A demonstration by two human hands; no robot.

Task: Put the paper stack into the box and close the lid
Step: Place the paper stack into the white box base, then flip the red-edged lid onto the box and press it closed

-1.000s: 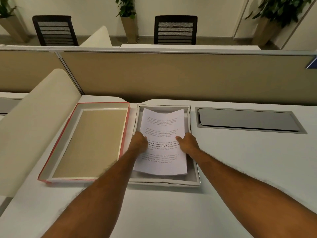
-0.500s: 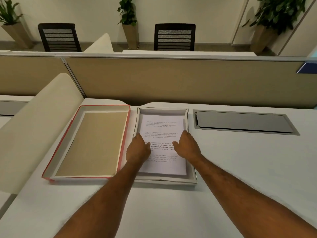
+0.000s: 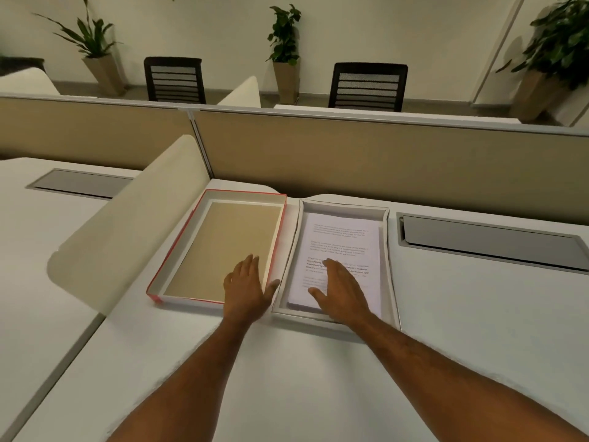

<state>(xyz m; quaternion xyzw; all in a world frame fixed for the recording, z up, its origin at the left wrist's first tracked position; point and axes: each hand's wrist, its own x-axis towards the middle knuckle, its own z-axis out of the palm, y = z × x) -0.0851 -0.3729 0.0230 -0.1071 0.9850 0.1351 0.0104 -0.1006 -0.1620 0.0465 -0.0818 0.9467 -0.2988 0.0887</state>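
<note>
A stack of printed white paper [image 3: 344,240] lies flat inside the shallow grey-white box [image 3: 390,266] on the desk. Left of it the red-edged lid [image 3: 204,250] lies upside down, its tan inner face up. My right hand [image 3: 339,290] rests palm down on the near half of the paper, fingers spread. My left hand [image 3: 247,288] hovers open over the lid's near right corner, its thumb reaching toward the gap between lid and box. Neither hand holds anything.
A cream curved divider [image 3: 134,224] rises left of the lid. A grey cable hatch [image 3: 490,240] is set into the desk right of the box. A tan partition [image 3: 382,161] runs along the back. Chairs and potted plants stand beyond it.
My left hand has left the paper and moved left over the lid's near right corner. My right hand has flattened onto the stack. The view has tilted and shifted right.
</note>
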